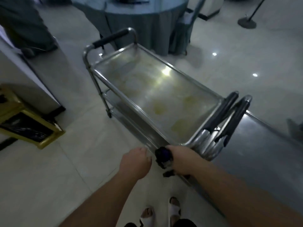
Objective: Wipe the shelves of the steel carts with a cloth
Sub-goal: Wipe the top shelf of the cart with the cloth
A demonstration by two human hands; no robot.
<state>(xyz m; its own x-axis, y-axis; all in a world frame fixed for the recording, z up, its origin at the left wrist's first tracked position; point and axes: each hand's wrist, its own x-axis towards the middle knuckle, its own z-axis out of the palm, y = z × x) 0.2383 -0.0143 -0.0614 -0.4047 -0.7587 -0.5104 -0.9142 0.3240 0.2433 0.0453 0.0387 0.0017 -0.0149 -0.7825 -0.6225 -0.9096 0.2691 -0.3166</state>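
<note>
A steel cart (114,94) stands ahead, and its top shelf (157,89) is marked with yellowish stains. At the cart's near corner my right hand (182,159) grips a small dark object (164,157). That object is blurred, so I cannot tell whether it is the cloth. My left hand (136,163) hovers just left of the corner beside the long rim, its fingers loosely curled and nothing visible in them. A second steel cart (262,145) stands on the right, and its handle (236,118) lies against the first cart's near handle (221,112).
A round table with a grey skirt (147,22) stands behind the cart's far handle (111,37). A white counter (24,76) and a gold-framed bin (31,126) are on the left. A person's legs (26,25) are at the far left and a stanchion base (246,23) at the far right.
</note>
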